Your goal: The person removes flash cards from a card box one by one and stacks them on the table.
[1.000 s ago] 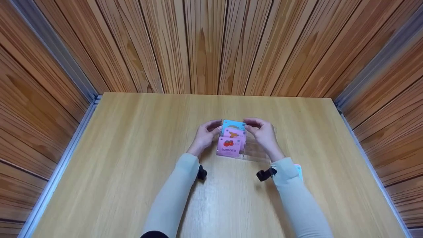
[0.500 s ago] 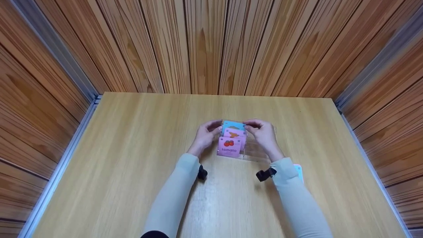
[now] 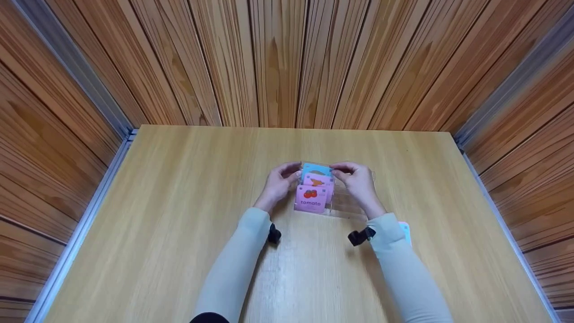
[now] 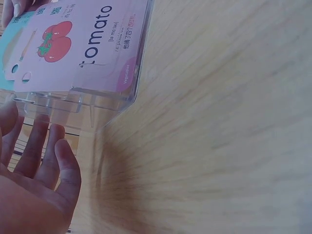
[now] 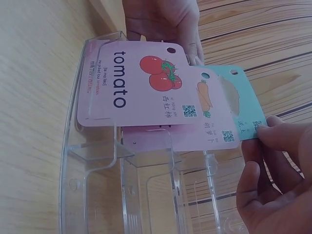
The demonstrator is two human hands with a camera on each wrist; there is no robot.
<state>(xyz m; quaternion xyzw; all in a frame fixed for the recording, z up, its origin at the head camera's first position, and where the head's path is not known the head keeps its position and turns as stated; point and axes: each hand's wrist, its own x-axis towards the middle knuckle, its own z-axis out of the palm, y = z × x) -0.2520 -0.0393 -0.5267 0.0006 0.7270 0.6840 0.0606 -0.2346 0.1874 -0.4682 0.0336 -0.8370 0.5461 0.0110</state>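
1. I take the step to be seating the blue-green card (image 5: pixel 247 100) in the clear rack (image 5: pixel 97 150); it stands rearmost, with its edge pinched between thumb and index finger of the right hand (image 3: pixel 360 184).
2. At its opposite edge is the left hand (image 3: pixel 275 186); whether those fingers grip, I can't tell.
3. On the wrist side of the fingertips, the carrot card (image 5: pixel 219 131) and tomato card (image 5: pixel 139 87) overlap in front.
4. Next, I'd say, calls for squaring it, then a gentle release (another card (image 3: pixel 406 230) peeks out beside the right sleeve (image 3: pixel 399 251)).
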